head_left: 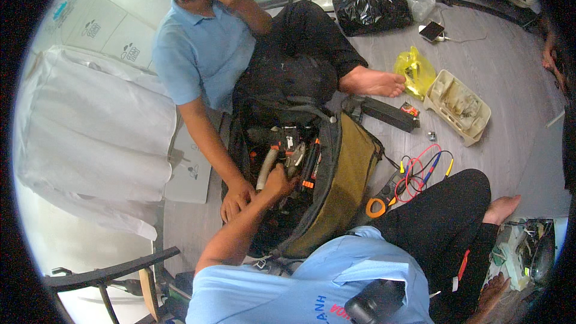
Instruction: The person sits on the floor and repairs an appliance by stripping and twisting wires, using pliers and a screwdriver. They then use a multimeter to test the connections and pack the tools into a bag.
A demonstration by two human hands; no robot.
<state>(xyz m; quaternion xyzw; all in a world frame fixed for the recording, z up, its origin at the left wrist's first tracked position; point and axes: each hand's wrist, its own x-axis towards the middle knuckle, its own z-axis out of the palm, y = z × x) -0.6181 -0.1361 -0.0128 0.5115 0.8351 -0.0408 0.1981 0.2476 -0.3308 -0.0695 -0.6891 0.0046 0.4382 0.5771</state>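
My left hand (279, 183) reaches into an open black and olive tool bag (336, 186). Its fingers are curled in among the tools, and what they grip is partly hidden. Just beyond them lies a grey metal hand tool (294, 158). A ribbed beige hose-like piece (267, 168) runs beside the hand, and black tools with orange ends (309, 165) stand along the bag's right side. At the lower right, my right hand (495, 294) is down beside my leg with fingers apart, holding nothing I can see.
Opposite me sits a person in a blue shirt (192, 54), one hand (237, 201) at the bag's left rim. A clamp meter (387, 195) with coloured leads lies right of the bag. Beyond are a black box (390, 114), beige tray (443, 114), yellow plastic bag (415, 72) and phone (431, 31).
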